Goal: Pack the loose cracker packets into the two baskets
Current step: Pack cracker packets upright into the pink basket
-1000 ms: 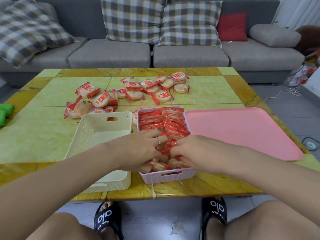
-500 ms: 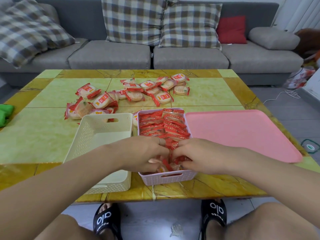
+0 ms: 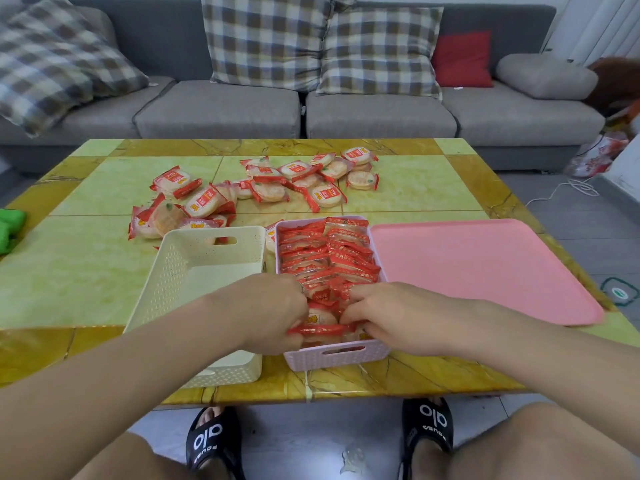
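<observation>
both hands, left hand (image 3: 266, 311) and right hand (image 3: 391, 315), pinched packets (image 3: 320, 329) in the nearly full pink basket (image 3: 337, 356); cream basket (image 3: 207, 268) empty; loose packets (image 3: 263, 188) remained mid-surface.

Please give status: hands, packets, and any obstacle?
Both hands, left hand and right hand, gripping packets at the near end of the pink basket. Cream basket holds none. Loose packets remain beyond. No obstacle seen.

Your forearms are bare, no sleeves. You wear a ring (image 3: 302, 288) on your left hand (image 3: 268, 311) and black slides (image 3: 213, 441) with white lettering.
</observation>
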Motion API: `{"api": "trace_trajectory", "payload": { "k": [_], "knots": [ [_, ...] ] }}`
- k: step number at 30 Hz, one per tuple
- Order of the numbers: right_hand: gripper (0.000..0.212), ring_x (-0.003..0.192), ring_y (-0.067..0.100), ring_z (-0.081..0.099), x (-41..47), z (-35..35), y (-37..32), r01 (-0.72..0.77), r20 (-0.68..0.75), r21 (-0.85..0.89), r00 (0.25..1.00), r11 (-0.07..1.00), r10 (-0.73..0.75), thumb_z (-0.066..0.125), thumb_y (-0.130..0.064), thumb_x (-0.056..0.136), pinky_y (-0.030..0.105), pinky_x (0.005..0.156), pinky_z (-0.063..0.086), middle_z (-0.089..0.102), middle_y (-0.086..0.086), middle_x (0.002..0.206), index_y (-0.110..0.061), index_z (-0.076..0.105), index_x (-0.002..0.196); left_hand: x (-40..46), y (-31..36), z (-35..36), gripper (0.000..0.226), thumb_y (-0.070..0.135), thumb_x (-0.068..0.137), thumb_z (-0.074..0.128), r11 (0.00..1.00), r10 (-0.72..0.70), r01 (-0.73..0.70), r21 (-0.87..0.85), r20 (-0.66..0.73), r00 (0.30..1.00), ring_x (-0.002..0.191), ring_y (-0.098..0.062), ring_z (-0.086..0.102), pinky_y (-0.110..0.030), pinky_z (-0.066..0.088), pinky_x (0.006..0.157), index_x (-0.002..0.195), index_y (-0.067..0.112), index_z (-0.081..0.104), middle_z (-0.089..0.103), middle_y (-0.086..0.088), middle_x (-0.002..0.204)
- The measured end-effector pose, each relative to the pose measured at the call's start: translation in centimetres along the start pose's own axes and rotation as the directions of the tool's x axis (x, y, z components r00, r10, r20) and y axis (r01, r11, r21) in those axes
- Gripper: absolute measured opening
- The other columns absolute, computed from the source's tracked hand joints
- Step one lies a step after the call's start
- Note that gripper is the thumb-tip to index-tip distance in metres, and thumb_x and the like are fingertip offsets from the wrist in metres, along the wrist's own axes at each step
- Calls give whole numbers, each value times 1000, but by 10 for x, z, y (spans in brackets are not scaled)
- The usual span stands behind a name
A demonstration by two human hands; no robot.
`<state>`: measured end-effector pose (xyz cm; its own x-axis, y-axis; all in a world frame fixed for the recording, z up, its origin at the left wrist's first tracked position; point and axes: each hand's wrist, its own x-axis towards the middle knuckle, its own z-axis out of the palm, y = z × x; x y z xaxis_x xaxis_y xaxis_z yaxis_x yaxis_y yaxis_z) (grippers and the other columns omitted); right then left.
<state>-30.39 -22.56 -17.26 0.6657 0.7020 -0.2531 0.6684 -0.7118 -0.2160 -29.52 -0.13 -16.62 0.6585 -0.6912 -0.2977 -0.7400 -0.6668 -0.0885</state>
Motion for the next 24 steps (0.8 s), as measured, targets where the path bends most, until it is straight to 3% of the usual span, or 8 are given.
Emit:
{"api": "trace_trajectory", "payload": {
  "k": [3,7,10,15,20,24],
  "knots": [
    [36,107,21,59,-6,1,-1,-16,-53,1,998,1000,16,50,-6,91,41,87,53,61,-2,115,-20,63,121,4,2,-1,27,50,95,52,999,34,-34,-13,-55,998,92,-19,60,-31,51,73,97,23,57,62,3,105],
    [17,103,19,55,-23,15,-8,-30,-250,-12,968,999,26,54,-17,94,39,83,50,56,-3,110,-17,57,111,10,5,3,29,48,97,55,994,105,-108,-32,-87,991,97,-21,61,-36,50,75,113,25,51,60,4,110],
    [27,103,23,58,-29,37,-12,-1,-348,-98,937,995,-33,49,-21,96,39,85,51,59,-1,116,-15,59,121,15,4,4,27,45,100,49,995,91,-89,33,-58,994,98,-22,62,-37,51,76,116,23,54,63,2,109],
    [32,128,20,53,-37,49,-7,58,-313,-204,942,977,-121,49,-27,98,36,104,47,60,-2,131,-19,60,127,20,8,6,30,41,102,43,984,93,-74,161,-116,989,91,-25,65,-40,55,73,118,18,53,65,-3,106],
    [34,130,16,48,-36,43,-9,60,-258,-108,962,992,-86,48,-36,98,34,107,42,54,-4,134,-21,59,126,19,7,15,49,54,91,60,987,79,-54,152,-163,983,92,-25,65,-40,55,74,121,19,43,65,-2,108],
    [46,137,16,43,-32,49,-12,51,-250,-118,965,992,-80,51,-41,96,34,119,32,54,-4,142,-20,57,135,21,9,20,47,51,88,61,987,0,38,158,-233,973,90,-23,64,-37,52,77,117,18,42,65,0,103]
  ]
}}
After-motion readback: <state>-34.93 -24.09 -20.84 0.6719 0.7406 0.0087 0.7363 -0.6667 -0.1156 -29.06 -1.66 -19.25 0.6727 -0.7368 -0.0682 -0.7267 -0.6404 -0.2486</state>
